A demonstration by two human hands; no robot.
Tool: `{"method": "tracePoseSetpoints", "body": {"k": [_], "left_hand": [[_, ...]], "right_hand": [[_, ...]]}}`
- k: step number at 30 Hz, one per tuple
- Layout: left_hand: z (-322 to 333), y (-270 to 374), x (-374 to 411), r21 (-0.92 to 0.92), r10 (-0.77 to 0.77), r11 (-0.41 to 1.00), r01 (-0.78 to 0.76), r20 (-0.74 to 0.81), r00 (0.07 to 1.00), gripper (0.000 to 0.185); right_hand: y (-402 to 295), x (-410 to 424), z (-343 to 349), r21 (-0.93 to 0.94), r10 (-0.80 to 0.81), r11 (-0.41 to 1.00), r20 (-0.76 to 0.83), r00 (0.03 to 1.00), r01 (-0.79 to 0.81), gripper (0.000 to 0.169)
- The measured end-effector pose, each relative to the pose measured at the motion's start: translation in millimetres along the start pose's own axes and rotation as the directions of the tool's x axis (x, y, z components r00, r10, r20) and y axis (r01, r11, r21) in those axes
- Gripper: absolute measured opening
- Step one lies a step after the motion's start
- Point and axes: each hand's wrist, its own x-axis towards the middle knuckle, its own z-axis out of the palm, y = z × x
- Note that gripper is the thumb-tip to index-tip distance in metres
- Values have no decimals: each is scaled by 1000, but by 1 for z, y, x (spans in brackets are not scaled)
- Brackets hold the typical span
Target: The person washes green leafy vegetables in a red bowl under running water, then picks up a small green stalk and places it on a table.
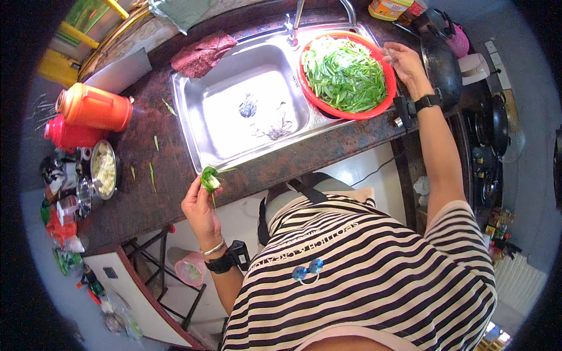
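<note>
My left hand [203,205] pinches a small bunch of leafy greens [210,180] just in front of the sink's near left corner. Beside the rim of a red plastic basin [392,90] is my right hand [405,66], its fingers bent near the thumb; whether something small is between them I cannot tell. Cut green vegetables [347,74] fill the basin, which sits over the right part of the stainless steel sink [189,127]. Dark bits of scrap [279,125] lie on the floor of the left bowl, near the drain strainer [247,108].
A red cloth [204,53] lies at the sink's back left corner, below the faucet's [292,33] left side. An orange thermos [96,108] and a metal bowl of pale food [104,169] stand at left. A black wok [441,72] is at right. Loose leaves [152,177] dot the counter.
</note>
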Motion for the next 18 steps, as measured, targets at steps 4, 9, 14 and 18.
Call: {"method": "tracePoseSetpoints", "body": {"k": [4,9,14,18], "left_hand": [[-1,4,29,26,-64,998,64,15,998,26],[15,7,49,17,-44,999,44,40,998,26],[44,16,55,-7,-35,999,35,-16,999,27],[71,17,61,9,-65,998,66,-47,997,26]], "right_hand": [[0,-21,23,47,64,997,105,992,-69,29],[-6,-8,35,147,-173,976,78,982,160,37],[66,36,69,-731,-261,540,326,909,418,47],[112,35,132,-902,-123,46,421,899,429,56]]}}
